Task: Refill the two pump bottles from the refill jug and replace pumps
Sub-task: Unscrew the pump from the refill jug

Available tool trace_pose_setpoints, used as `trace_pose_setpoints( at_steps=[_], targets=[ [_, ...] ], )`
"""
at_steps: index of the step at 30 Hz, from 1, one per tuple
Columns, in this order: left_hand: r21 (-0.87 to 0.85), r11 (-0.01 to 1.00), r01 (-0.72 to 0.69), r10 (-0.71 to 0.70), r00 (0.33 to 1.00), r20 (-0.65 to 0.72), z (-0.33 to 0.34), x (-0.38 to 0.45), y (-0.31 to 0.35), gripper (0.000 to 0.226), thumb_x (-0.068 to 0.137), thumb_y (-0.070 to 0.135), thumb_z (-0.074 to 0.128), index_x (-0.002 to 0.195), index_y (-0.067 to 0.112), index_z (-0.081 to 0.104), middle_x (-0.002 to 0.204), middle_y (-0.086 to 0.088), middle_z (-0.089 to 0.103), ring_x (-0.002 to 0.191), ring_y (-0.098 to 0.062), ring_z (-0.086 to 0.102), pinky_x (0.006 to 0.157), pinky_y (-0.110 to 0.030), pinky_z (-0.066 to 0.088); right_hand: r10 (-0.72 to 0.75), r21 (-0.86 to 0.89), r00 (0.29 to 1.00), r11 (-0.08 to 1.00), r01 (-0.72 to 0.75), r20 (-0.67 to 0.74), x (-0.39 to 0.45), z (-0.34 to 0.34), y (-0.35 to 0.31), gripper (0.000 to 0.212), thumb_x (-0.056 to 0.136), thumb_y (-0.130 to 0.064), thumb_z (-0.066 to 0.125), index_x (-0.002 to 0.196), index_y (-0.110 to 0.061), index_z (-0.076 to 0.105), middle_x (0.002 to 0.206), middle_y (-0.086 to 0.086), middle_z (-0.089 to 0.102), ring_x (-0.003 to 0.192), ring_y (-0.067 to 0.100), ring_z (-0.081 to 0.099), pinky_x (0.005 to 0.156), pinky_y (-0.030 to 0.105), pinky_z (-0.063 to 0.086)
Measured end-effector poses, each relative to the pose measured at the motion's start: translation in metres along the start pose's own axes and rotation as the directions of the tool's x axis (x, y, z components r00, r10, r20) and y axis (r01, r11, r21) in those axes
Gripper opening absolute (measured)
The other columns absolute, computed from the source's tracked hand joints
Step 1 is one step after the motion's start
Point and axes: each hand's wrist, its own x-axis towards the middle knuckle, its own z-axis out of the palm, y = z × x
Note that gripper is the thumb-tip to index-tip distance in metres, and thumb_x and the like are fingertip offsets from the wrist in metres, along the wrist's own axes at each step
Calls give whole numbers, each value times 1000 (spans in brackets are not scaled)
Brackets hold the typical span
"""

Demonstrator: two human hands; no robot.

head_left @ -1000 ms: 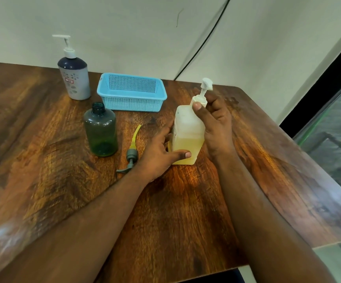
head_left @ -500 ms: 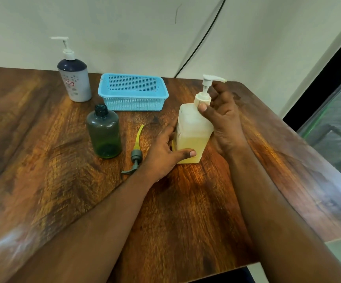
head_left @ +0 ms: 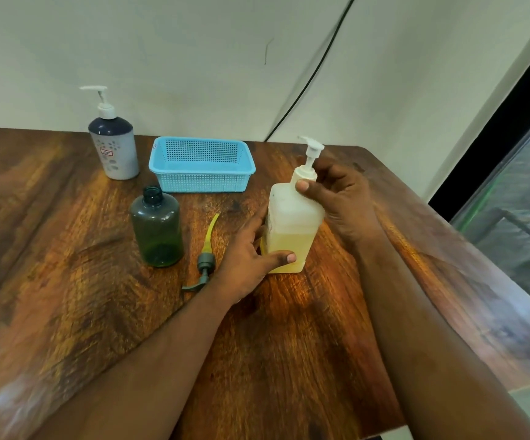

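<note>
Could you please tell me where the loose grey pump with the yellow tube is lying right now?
In the head view the loose grey pump lies flat on the table, between the open green bottle and the left hand.

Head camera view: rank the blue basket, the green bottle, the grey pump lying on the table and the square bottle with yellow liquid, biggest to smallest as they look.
1. Blue basket
2. Square bottle, nearer the camera, so it may not truly outsize the next
3. Green bottle
4. Grey pump

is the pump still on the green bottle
No, the green bottle stands with its neck open, and its pump lies on the table beside it.
</note>
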Motion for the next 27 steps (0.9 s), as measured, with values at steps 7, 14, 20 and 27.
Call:
trace_pose_setpoints(
  at_steps=[7, 14, 20, 27],
  targets=[
    [11, 1000, -5, 5, 1000, -9, 0, 0, 0, 96, 75, 15, 85, 150, 39, 30, 140, 14, 50, 131, -7, 47, 104, -27, 45, -37, -60, 998, 997, 39, 41, 2, -2, -8, 24, 86, -9, 66, 110, -13, 67, 103, 1, 71, 95, 15, 68, 83, 34, 57],
    [22, 999, 46, -46, 999, -12, 1, 0, 1, 101, 74, 15, 86, 152, 40, 27, 145, 10, 49, 133, -9, 46, 110, -40, 44, -30, -122, 999, 992, 34, 32, 11, -12, -38, 35, 84, -4, 68, 118, -2, 62, 105, 10, 72, 93, 24, 72, 79, 39, 59],
    [60, 996, 73, -71, 997, -28, 2, -2, 9, 102, 74, 11, 85, 153, 36, 26, 146, 4, 48, 136, -15, 43, 112, -45, 42, -90, -127, 995, 988, 84, -40, 15, -15, -66, 33, 82, -3, 71, 113, 1, 63, 104, 16, 71, 91, 27, 72, 76, 40, 59],
    [227, 969, 95, -97, 995, 1, -1, -1, 22, 102, 72, 18, 87, 152, 32, 26, 143, 7, 46, 131, -13, 44, 107, -38, 45, -116, -161, 971, 983, 82, -209, 16, -6, -73, 40, 74, -23, 78, 110, -9, 67, 104, 11, 71, 96, 27, 70, 80, 47, 59]
  ],
)
